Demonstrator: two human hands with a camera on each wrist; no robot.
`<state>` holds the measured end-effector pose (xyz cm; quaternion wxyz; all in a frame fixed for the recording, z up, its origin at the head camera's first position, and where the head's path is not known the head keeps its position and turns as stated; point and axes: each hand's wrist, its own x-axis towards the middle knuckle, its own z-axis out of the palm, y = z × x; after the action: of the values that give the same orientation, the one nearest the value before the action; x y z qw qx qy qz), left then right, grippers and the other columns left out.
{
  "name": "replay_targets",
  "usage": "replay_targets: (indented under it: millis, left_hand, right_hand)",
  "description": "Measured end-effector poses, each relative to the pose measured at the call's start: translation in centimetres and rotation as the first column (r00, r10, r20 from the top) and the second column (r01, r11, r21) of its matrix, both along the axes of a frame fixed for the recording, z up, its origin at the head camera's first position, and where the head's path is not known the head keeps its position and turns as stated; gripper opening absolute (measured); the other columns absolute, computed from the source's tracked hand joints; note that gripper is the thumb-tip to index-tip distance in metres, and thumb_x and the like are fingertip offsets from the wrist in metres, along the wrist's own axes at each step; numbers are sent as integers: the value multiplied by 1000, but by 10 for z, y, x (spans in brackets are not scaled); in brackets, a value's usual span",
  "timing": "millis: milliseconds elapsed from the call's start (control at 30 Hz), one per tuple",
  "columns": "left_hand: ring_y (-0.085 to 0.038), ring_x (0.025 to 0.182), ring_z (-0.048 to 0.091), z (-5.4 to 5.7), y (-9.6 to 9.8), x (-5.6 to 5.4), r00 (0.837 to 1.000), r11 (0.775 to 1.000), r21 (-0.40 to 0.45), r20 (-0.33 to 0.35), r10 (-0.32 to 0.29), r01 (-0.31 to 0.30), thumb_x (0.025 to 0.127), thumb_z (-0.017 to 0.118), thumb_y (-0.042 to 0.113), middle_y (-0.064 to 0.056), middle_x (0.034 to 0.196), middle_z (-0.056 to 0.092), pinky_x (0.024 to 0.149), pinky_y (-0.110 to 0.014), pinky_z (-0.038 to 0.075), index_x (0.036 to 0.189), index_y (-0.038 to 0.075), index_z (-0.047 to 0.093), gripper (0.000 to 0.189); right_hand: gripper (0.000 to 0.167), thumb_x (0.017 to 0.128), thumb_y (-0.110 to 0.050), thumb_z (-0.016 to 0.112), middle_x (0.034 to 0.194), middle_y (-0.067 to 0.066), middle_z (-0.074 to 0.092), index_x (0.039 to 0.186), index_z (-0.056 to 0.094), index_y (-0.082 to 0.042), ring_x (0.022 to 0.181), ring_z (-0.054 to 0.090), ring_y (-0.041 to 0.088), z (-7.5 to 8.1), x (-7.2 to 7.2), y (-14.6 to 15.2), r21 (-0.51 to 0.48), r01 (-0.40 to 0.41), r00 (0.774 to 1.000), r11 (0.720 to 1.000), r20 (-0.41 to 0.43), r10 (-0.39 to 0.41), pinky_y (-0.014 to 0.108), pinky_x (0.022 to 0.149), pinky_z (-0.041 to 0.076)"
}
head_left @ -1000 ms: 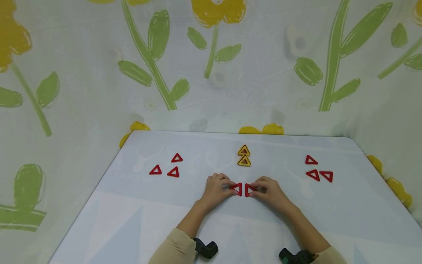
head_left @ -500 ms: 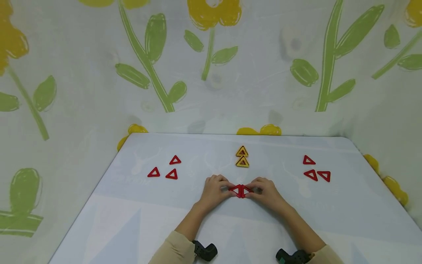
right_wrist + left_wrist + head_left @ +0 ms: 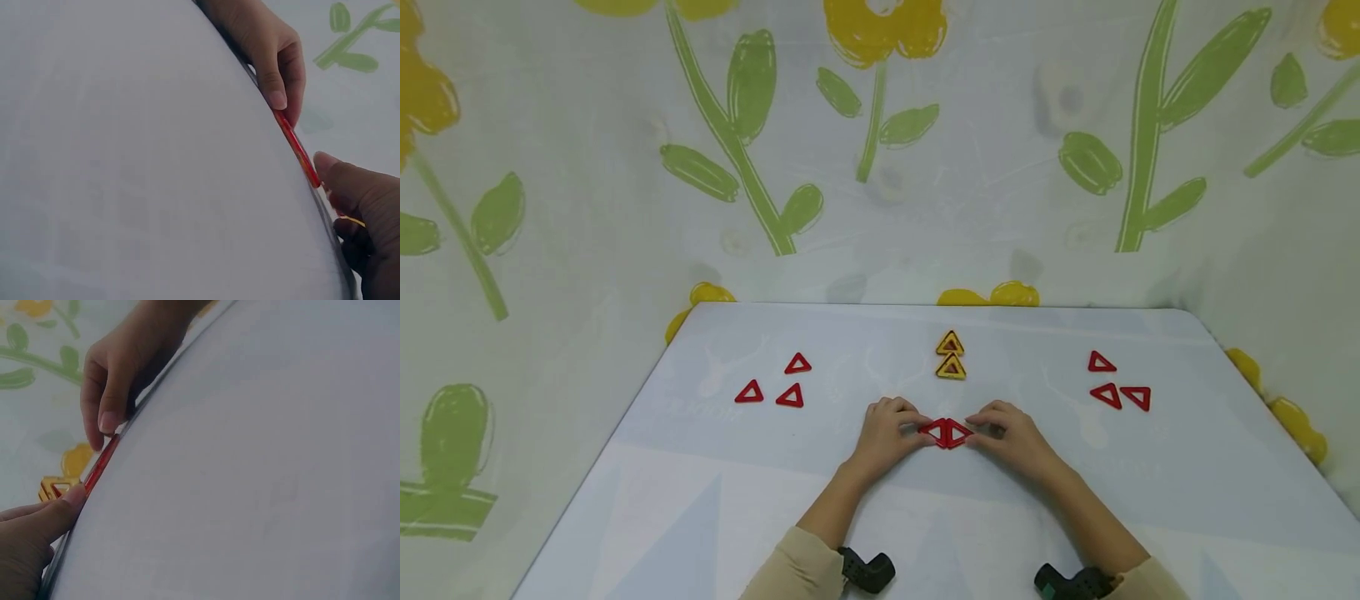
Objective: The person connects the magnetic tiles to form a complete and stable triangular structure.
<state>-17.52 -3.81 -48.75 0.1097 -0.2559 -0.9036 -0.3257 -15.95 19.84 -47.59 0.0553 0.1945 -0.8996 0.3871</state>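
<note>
Two red triangle frames lie flat with their straight sides together in the head view: a left triangle [image 3: 943,433] and a right triangle [image 3: 960,426]. Thumb and fingers of my left hand [image 3: 887,432] pinch the left one by its outer corner. My right hand [image 3: 1013,435] is beside the right one's outer tip, thumb and finger slightly spread. The right wrist view shows the right hand [image 3: 372,206] with its thumb just off the end of the red pieces [image 3: 297,150], which appear edge-on. In the left wrist view, the left hand [image 3: 31,540] grips their near end.
Beyond the hands, two yellow triangles [image 3: 951,376] stand in a column on the white table [image 3: 880,517]. Three red triangles [image 3: 790,403] lie at the left, and three more red triangles [image 3: 1136,390] at the right. A flower-patterned backdrop [image 3: 970,208] rises behind the table.
The two red triangles came together from a small gap until their sides met. My right fingers have since let go of the right triangle and drawn slightly right; my left hand keeps its pinch.
</note>
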Motion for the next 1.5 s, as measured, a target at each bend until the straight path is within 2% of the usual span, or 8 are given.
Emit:
replay_targets:
  millis: [233, 533, 700, 900, 1033, 1133, 1300, 1500]
  left_hand:
    - [-14, 90, 51, 0, -1, 0, 1000, 1000, -1, 4, 1, -1, 75, 77, 35, 5, 93, 60, 82, -34, 37, 97, 19, 76, 27]
    - [-14, 92, 51, 0, -2, -1, 1000, 1000, 17, 22, -12, 12, 74, 77, 35, 4, 94, 60, 83, -35, 37, 99, 18, 76, 31]
    - [-14, 91, 51, 0, -2, -1, 1000, 1000, 20, 15, -16, 15, 72, 78, 36, 4, 94, 59, 82, -34, 36, 99, 18, 76, 32]
    - [-14, 91, 51, 0, -2, -1, 1000, 1000, 21, 13, -13, 13, 73, 77, 35, 4, 94, 59, 82, -34, 36, 97, 19, 76, 29]
    - [-14, 91, 51, 0, -2, -2, 1000, 999, 28, 17, -17, 17, 73, 77, 34, 4, 94, 60, 83, -34, 36, 97, 18, 76, 29]
    - [-15, 91, 51, 0, -2, -2, 1000, 999, 29, 15, -19, 18, 73, 77, 34, 3, 94, 60, 83, -35, 37, 97, 18, 76, 29]
    - [-15, 91, 51, 0, -3, -1, 1000, 1000, 21, 17, -13, 13, 73, 77, 34, 3, 95, 60, 83, -35, 37, 97, 18, 77, 28]
    - [-15, 92, 52, 1, -4, 1, 999, 999, 45, 25, -28, 27, 74, 77, 33, 3, 94, 59, 84, -36, 37, 98, 17, 76, 28]
  right_hand:
    - [22, 77, -11, 77, 90, -3, 63, 99, 74, -9, 81, 53, 8, 0, 4, 11, -49, 4, 996, 999, -84, -8, 20, 70, 48]
    - [23, 72, -5, 80, 89, 0, 64, 94, 74, -5, 80, 57, 9, 0, 6, 32, -95, 90, 974, 991, -201, -108, 10, 71, 45]
    - [24, 72, -3, 79, 90, 0, 64, 95, 74, -5, 80, 56, 8, 1, 7, 46, -104, 149, 960, 983, -222, -169, 6, 71, 41]
    - [24, 78, -8, 76, 95, 5, 63, 101, 72, -3, 83, 52, 2, 9, 14, 60, -133, 268, 944, 954, -164, -288, 4, 73, 39]
    - [27, 82, -15, 74, 101, 7, 62, 106, 71, -4, 86, 48, 7, 14, 15, 70, -98, 377, 911, 921, -141, -387, 5, 70, 38]
    - [31, 84, -21, 72, 105, 8, 61, 110, 70, -5, 90, 47, 14, 16, 15, 78, -66, 461, 876, 885, -122, -466, 10, 70, 37]
    - [31, 81, -14, 75, 102, 14, 63, 109, 69, -1, 91, 46, 20, 20, 14, 89, -89, 544, 823, 835, -138, -551, 24, 71, 35]
    - [35, 77, -9, 77, 104, 23, 62, 109, 68, 4, 93, 43, 28, 23, 13, 101, -108, 622, 762, 776, -143, -631, 25, 68, 32]
